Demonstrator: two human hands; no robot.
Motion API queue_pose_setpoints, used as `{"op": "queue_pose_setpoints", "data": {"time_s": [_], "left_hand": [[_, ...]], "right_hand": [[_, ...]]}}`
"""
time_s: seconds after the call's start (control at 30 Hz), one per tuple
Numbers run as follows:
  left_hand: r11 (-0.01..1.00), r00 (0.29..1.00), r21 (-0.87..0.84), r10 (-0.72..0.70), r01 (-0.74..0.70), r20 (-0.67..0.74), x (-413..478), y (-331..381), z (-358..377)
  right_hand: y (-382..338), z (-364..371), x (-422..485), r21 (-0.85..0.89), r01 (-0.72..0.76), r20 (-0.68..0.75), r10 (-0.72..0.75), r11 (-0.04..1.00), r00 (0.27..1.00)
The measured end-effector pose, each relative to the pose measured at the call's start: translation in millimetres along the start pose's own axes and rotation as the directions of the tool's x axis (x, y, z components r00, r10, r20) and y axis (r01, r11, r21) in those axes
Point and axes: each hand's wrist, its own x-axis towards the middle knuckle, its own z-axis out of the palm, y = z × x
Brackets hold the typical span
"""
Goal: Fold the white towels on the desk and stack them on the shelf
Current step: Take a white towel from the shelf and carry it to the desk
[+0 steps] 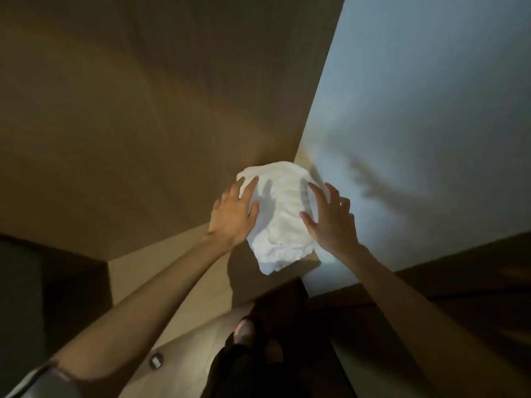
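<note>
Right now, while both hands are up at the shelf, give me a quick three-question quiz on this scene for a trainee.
1. True or false: the towel lies on the wooden shelf, in the corner next to the pale wall.
2. How many hands touch the towel? A) none B) one C) two
3. Fill in: the fingers of both hands are ____, not clenched into fists.

Key
1. True.
2. C: the left hand is on its left edge and the right hand on its right side.
3. Spread.
</note>
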Motion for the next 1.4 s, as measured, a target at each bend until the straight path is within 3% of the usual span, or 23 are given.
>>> {"op": "queue_pose_setpoints", "data": {"time_s": [0.23, 0.43, 0.57, 0.7, 0.9, 1.2, 1.33, 1.4], "left_hand": [[0.992, 0.989, -0.114, -0.033, 0.050, 0.146, 41, -5, 86], [0.931, 0.948, -0.282, -0.152, 0.233, 0.280, 69, -5, 161], [0.913, 0.949, -0.289, -0.231, 0.288, 0.217, 82, -7, 195], [0.906, 0.976, -0.379, -0.132, 0.189, 0.172, 84, -10, 207], [0.888, 0.989, -0.439, -0.106, 0.139, 0.099, 76, 4, 180], [0.887, 0.991, -0.461, -0.088, 0.031, -0.103, 41, 46, 73], [0.899, 0.973, -0.437, -0.089, -0.014, -0.213, 14, 62, 22], [0.902, 0.960, -0.431, -0.099, -0.025, -0.262, -4, 65, -3]], "right_hand": [[26, 85, 43, -0.049, -0.100, 0.055, 0.103, 0.994, 0.993], [52, 140, 68, -0.032, -0.149, 0.058, 0.151, 0.988, 0.987], [68, 170, 81, 0.035, -0.093, 0.008, 0.093, 0.995, 0.996], [73, 183, 80, 0.092, -0.012, -0.032, 0.015, 0.996, 0.999], [69, 153, 77, 0.180, 0.034, -0.064, -0.023, 0.983, 0.998], [31, 31, 58, 0.205, 0.209, -0.226, -0.162, 0.956, 0.961], [8, -19, 34, 0.351, 0.191, -0.233, -0.112, 0.917, 0.966], [-7, -39, 22, 0.356, 0.260, -0.274, -0.166, 0.898, 0.947]]}}
